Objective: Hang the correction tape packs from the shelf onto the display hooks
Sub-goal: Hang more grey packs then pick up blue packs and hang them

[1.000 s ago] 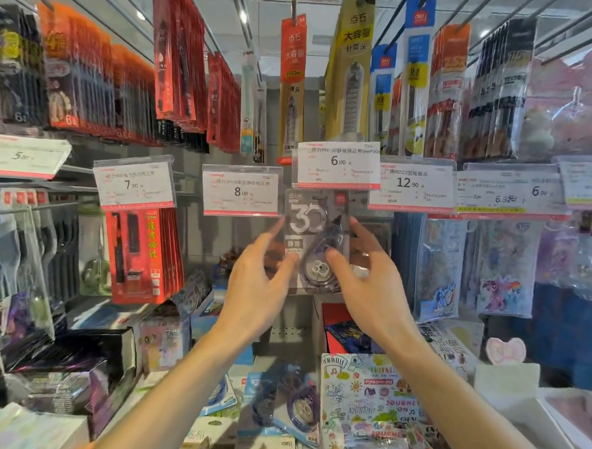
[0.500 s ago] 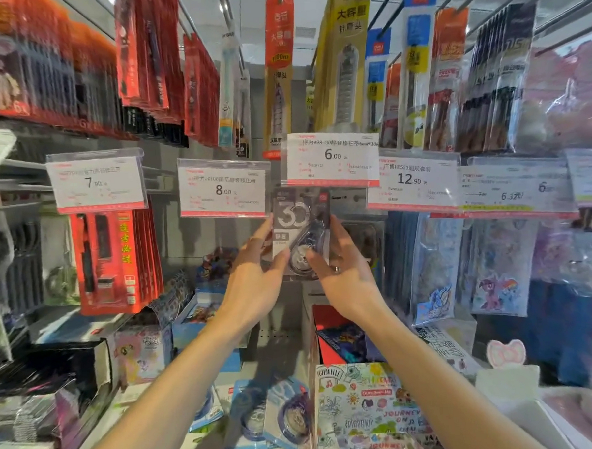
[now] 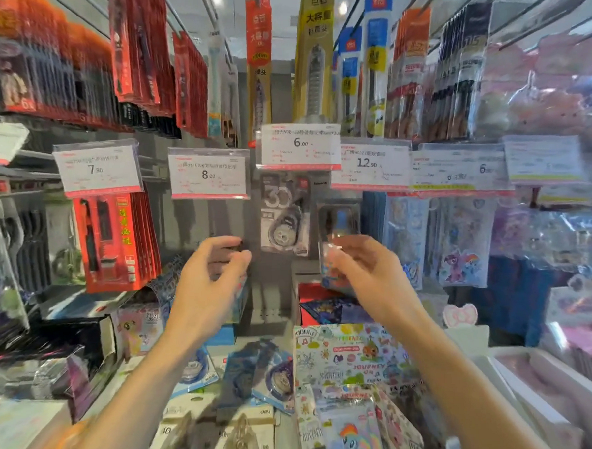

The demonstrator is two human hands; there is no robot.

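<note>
A grey correction tape pack [image 3: 283,215] marked "30" hangs on a display hook under the 6.00 price tag [image 3: 299,148]. My left hand [image 3: 211,277] is below and to the left of it, fingers loosely curled and holding nothing. Below and to its right, my right hand [image 3: 360,276] is also empty, in front of a hanging blue pack [image 3: 339,218]. Neither hand touches the grey pack. More correction tape packs with blue cards [image 3: 273,376] lie on the shelf below, one further left [image 3: 195,370].
Price tags 8.00 [image 3: 209,174] and 12.90 [image 3: 369,163] flank the hook. Red packs [image 3: 112,241] hang at left, cartoon sticker packs [image 3: 459,250] at right. A colourful sticker book [image 3: 349,355] and boxes [image 3: 38,371] crowd the shelf.
Both hands let go of the grey pack and drew back and down; the pack now hangs by itself under the 6.00 tag.
</note>
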